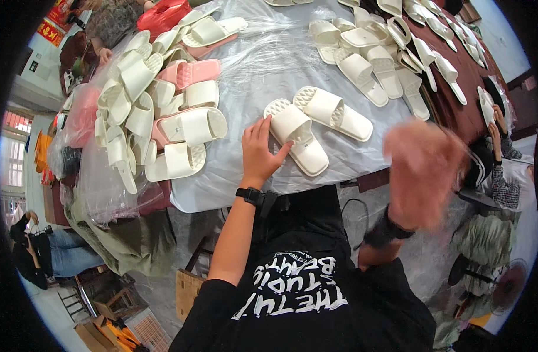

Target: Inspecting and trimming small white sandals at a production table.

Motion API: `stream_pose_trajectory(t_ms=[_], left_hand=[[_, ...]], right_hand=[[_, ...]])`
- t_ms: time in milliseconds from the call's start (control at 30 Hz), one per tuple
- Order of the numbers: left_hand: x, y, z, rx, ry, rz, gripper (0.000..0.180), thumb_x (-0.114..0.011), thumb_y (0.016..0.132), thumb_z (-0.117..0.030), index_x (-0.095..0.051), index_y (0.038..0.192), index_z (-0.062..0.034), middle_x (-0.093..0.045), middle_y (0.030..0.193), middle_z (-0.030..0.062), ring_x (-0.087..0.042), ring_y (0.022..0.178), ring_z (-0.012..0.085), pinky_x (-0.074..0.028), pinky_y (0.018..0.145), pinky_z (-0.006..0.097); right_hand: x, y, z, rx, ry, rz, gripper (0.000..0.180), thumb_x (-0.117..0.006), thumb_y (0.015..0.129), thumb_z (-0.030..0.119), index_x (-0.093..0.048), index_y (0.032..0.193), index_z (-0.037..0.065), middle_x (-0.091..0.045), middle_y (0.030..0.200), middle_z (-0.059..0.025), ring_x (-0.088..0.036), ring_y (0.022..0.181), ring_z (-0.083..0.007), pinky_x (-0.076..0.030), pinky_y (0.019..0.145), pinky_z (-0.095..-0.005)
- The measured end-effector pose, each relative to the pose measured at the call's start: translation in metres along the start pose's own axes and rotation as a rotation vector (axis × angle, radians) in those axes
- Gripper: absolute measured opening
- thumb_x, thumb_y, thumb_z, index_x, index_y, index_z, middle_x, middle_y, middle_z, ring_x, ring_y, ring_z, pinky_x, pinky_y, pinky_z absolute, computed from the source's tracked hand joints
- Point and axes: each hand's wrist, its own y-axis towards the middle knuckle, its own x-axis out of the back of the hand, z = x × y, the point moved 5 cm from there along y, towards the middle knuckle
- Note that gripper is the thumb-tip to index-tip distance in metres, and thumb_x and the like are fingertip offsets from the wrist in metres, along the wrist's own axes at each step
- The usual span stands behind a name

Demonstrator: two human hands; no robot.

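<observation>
Over wrinkled plastic sheeting, the spread left hand touches a quilted-soled cream slipper; the right hand is too blurred to tell its grip.

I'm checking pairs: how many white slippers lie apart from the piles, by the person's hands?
2: one slipper is at the left hand; the other slipper lies right of it, slightly farther away. None seems hidden there.

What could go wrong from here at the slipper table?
The blurred right hand might knock the two centre slippers askew if it swings across.

The left heap overlaps loosely near the front edge of the table; something could slide off.

Pink slippers lie among white ones there, so mismatched pairing seems possible.
</observation>
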Motion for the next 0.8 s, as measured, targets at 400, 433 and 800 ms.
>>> stream_pose_trajectory(t_ms=[400, 433, 800], left_hand=[[-0.005, -0.002, 0.001, 0.013, 0.092, 0.063, 0.075, -0.077, 0.082, -0.033, -0.059, 0.148, -0.001, -0.055, 0.157, 0.0128, -0.05, 0.132, 0.0356, -0.038, 0.115, 0.049], [-0.005, -0.002, 0.002, 0.018, 0.096, 0.041, 0.075, -0.077, 0.081, -0.032, -0.059, 0.147, -0.0006, -0.057, 0.154, 0.0133, -0.05, 0.131, 0.0353, -0.039, 0.113, 0.049], [-0.007, -0.004, 0.008, 0.063, 0.099, -0.03, 0.065, -0.073, 0.084, -0.023, -0.06, 0.143, -0.0002, -0.062, 0.146, 0.0128, -0.053, 0.13, 0.0336, -0.041, 0.114, 0.047]], right_hand=[[0.057, -0.104, -0.168, -0.279, -1.409, 0.397, 0.067, -0.084, 0.084, 0.033, -0.061, 0.142, 0.008, -0.07, 0.125, -0.016, -0.062, 0.11, -0.0396, -0.048, 0.093, -0.0505], [0.052, -0.101, -0.168, -0.279, -1.306, 0.385, 0.06, -0.084, 0.084, 0.032, -0.065, 0.136, 0.008, -0.071, 0.116, -0.0141, -0.061, 0.106, -0.0384, -0.048, 0.088, -0.05], [0.055, -0.09, -0.182, -0.597, -0.894, 0.314, 0.035, -0.078, 0.092, 0.02, -0.072, 0.122, 0.004, -0.076, 0.096, -0.0167, -0.072, 0.087, -0.0328, -0.056, 0.076, -0.0426]])
